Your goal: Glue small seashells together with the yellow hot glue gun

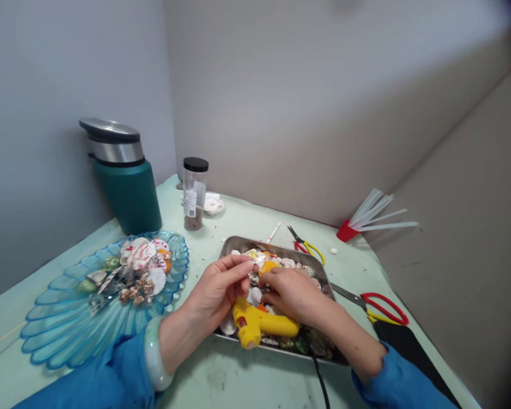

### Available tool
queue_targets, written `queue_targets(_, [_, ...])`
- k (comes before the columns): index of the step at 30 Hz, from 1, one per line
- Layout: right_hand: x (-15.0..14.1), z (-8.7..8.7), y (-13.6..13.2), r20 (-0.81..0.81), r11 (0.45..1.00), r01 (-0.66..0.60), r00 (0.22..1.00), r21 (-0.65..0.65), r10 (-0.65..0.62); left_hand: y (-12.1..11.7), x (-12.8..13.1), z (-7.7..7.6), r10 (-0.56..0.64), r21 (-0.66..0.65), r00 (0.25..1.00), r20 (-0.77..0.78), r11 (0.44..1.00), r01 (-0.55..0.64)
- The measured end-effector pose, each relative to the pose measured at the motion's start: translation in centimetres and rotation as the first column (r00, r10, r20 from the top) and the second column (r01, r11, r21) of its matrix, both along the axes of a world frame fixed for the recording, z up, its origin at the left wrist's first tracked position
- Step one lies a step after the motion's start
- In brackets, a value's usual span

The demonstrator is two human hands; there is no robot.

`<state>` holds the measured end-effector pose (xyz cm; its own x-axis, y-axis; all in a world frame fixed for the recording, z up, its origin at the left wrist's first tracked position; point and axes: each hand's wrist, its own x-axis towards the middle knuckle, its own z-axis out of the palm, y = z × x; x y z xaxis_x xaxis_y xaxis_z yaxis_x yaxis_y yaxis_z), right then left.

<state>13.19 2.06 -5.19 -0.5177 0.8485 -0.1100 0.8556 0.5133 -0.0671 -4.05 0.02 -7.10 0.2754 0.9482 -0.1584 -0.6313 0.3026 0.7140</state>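
Note:
My left hand point(218, 288) hovers over the metal tray point(233, 246) with its fingers pinched on a small pale shell point(258, 261). My right hand point(295, 294) rests in the tray on the heap of shells, fingers curled down among them; what they grip is hidden. A yellow glue gun point(259, 325) lies in the tray's near part, just below both hands, its black cord point(319, 375) running toward me. Both sleeves are blue, and a pale bangle point(155, 357) sits on my left wrist.
A blue shell-shaped glass dish point(59, 318) with shells lies at the left. Behind it stand a green flask point(125, 182) and a clear jar point(195, 193). Red scissors point(377, 307), small snips point(306, 245), a pen point(274, 232) and glue sticks point(372, 216) lie to the right.

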Motion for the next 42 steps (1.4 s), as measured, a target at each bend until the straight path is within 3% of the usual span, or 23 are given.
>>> queue_targets(10, [-0.8,-0.2,0.6,-0.019,1.000,-0.016,1.000,-0.025,0.016,-0.2,-0.1,-0.1,0.020,0.029,0.999,0.036,0.999,-0.021])
queue_targets(14, [-0.8,0.0,0.9,-0.164,1.000,-0.004,0.986,-0.016,0.001,-0.1,-0.3,0.0,0.074,0.045,0.990,0.117,0.996,-0.080])
queue_targets(19, [1.3,2.0,0.0,-0.434,0.999,0.039,0.899,-0.038,-0.051,0.0,-0.2,0.1,0.090,0.015,0.989,0.116,0.996,-0.093])
queue_targets(22, [2.0,3.0,-1.3,-0.594,0.997,0.025,0.802,-0.068,-0.060,-0.2,0.1,0.1,0.081,0.016,0.996,0.025,0.997,-0.082])
queue_targets(26, [1.6,3.1,-2.6,-0.876,0.981,-0.035,0.457,-0.191,-0.155,-0.6,0.4,0.0,0.044,0.033,0.993,-0.106,0.999,-0.041])
queue_targets(29, [1.1,2.5,-2.8,-0.903,0.957,-0.069,0.358,-0.281,-0.239,-0.9,0.4,-0.1,0.048,0.052,0.983,-0.180,0.998,-0.040])
queue_targets(31, [1.0,2.2,-2.7,-0.902,0.952,-0.074,0.349,-0.298,-0.255,-1.0,0.4,-0.1,0.036,0.071,0.972,-0.233,0.997,-0.020])
queue_targets(36, [1.3,2.1,-2.3,-0.877,0.964,-0.061,0.434,-0.258,-0.207,-1.0,0.4,0.0,0.020,0.084,0.964,-0.265,0.996,0.002])
queue_targets(42, [1.7,2.0,-2.3,-0.883,0.950,-0.097,0.407,-0.297,-0.235,-1.0,0.6,0.1,0.016,0.062,0.972,-0.233,0.998,-0.002])
